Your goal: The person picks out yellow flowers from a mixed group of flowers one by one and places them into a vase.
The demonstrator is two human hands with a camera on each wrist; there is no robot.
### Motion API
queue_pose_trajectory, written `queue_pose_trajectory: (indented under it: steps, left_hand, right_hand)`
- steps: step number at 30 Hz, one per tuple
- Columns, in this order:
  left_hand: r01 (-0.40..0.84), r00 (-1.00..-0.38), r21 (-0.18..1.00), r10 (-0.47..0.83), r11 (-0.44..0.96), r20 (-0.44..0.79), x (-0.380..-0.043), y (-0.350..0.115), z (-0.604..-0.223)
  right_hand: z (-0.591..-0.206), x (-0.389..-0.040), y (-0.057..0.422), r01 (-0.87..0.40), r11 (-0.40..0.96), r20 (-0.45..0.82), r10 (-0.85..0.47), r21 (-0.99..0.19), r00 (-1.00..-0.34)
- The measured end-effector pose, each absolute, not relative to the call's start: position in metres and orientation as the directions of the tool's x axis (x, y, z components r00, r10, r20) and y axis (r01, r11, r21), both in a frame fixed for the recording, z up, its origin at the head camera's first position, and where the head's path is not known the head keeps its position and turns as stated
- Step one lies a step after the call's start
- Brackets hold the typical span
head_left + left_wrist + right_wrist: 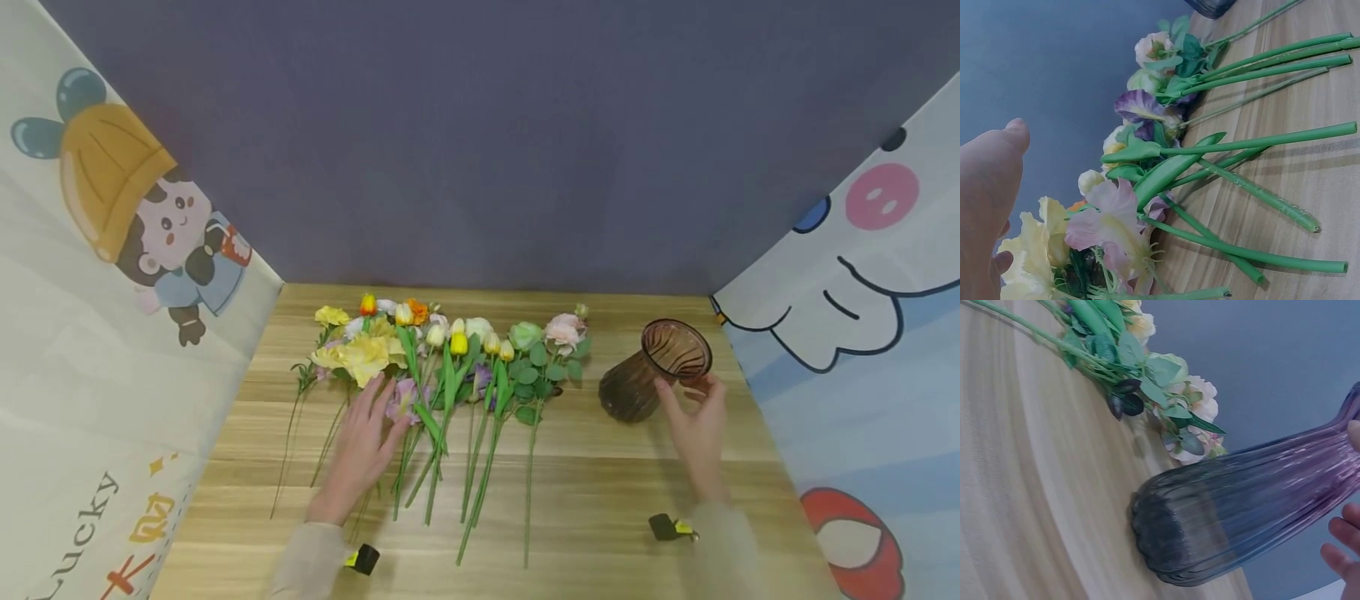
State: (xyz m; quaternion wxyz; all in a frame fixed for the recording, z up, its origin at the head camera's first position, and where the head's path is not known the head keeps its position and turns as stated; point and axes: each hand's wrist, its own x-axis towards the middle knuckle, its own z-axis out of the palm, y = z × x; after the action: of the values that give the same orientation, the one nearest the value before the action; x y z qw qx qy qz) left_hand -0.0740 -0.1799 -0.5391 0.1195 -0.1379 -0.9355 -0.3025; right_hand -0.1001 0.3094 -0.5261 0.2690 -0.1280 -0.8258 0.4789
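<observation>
My left hand [360,442] reaches over the left part of the flowers, fingers loosely extended and holding nothing. Its fingertips lie right by a large yellow flower [362,357] and a pink-purple flower [405,398]. In the left wrist view, the left hand [988,200] appears above the blooms. On the right, a ribbed brown-purple glass vase [630,387] stands upright on the table, its flared mouth up. My right hand [697,421] holds the vase near its neck, thumb on the near side and fingers curved under the rim. The right wrist view shows the vase's base [1166,544] on the wood.
Several yellow and white tulips [458,342], a pale green flower [525,336] and pink blooms [564,330] lie in a row, stems toward me. The wooden table [592,475] meets a dark back wall [480,167]. Printed cloths flank both sides.
</observation>
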Motion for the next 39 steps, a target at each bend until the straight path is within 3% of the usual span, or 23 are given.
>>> queue_pose_trajectory:
  steps: [12,20,30,39]
  left_hand:
    - [0.356,-0.923,0.530,0.199,0.770,0.329,-0.075,-0.179,-0.539]
    - [0.409,-0.900,0.536,0.229,0.739,0.371,-0.078,-0.171,-0.544]
    - [0.453,-0.885,0.536,0.284,0.712,0.369,-0.082,-0.151,-0.546]
    - [0.443,-0.892,0.559,0.283,0.701,0.351,-0.094,-0.128,-0.553]
  right_hand:
    - [-0.511,-0.113,0.327,0.007,0.532,0.198,0.326,-0.846,-0.924]
    - [-0.510,-0.125,0.334,-0.081,0.489,0.196,0.188,-0.868,-0.962]
    - [-0.514,-0.129,0.338,-0.063,0.384,0.153,0.207,-0.921,-0.966]
    - [-0.514,-0.129,0.338,-0.003,0.413,0.109,0.233,-0.911,-0.966]
